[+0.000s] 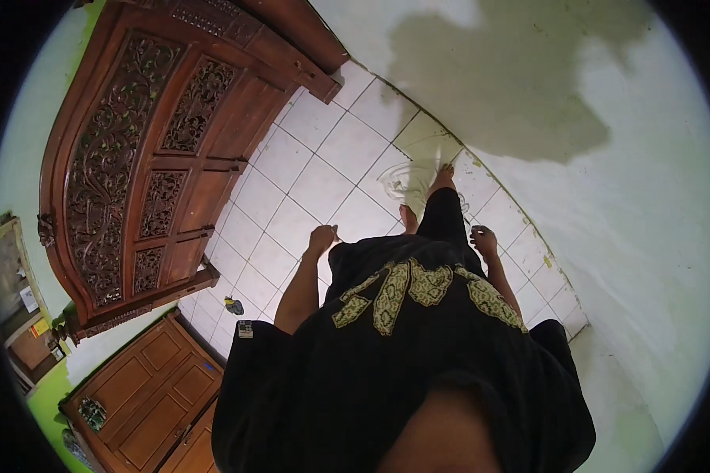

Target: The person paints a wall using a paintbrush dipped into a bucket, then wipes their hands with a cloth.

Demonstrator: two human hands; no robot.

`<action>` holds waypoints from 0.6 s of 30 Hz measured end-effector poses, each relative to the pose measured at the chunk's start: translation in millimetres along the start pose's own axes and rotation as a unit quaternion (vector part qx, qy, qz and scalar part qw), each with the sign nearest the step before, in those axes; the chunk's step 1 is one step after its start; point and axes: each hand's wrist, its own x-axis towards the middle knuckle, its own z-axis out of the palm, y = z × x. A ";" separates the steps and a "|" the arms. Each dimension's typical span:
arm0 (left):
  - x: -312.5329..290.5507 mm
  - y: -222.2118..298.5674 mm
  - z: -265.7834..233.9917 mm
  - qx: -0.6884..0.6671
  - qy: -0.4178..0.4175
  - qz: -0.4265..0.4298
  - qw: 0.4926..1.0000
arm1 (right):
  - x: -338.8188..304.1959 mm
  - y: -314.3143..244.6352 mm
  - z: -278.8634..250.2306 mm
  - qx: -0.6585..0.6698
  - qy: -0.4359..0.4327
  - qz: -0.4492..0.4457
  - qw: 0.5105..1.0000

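My left hand (pixel 323 238) hangs beside my black clothing with its fingers curled in; nothing shows in it. On the other side, my right hand (pixel 484 240) hangs loosely bent, thumb and fingers a little apart, and appears to hold nothing. Between and beyond the hands, a crumpled whitish cloth (pixel 398 183) lies on the tiled floor. One bare foot (pixel 446 170) is at the cloth's far right side. The other foot (pixel 408 218) is at its near edge, partly hidden by my clothing. Neither hand touches the cloth.
White floor tiles (pixel 312 187) run between a carved dark wooden bed frame (pixel 146 158) on the left and a pale, stained wall (pixel 631 205) on the right. A wooden cabinet (pixel 154 386) stands at lower left. Near it, a small dark and yellow object (pixel 233 306) lies on the floor.
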 end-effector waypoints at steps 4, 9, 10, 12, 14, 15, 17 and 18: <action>8.8 -26.6 6.9 -0.037 0.094 -0.009 0.995 | -7.2 27.6 10.6 -0.146 0.018 -0.119 0.982; 4.5 -2.7 -8.5 -0.108 0.039 -0.062 0.991 | -14.9 37.5 -0.2 -0.131 0.021 -0.035 0.991; 2.8 0.5 -11.6 -0.067 0.030 -0.047 0.996 | -14.2 23.9 -3.1 -0.135 0.028 0.015 0.990; 0.0 11.1 -13.4 -0.016 -0.001 -0.038 0.999 | -4.4 18.7 -12.5 -0.027 0.027 0.072 0.997; 0.5 -1.5 -3.8 0.037 0.003 -0.007 0.999 | -7.9 -2.1 -14.5 0.044 0.022 0.066 0.997; 2.4 -1.9 -2.9 -0.001 0.007 -0.038 0.999 | -7.4 -9.8 -15.8 0.027 0.016 0.043 0.999; 8.0 1.7 0.0 -0.025 0.000 -0.065 0.998 | -9.3 -16.8 -16.5 0.012 0.003 0.003 1.000; 10.1 3.0 -0.8 -0.047 -0.004 -0.093 0.995 | -6.9 -18.2 -17.4 0.012 0.003 0.004 1.000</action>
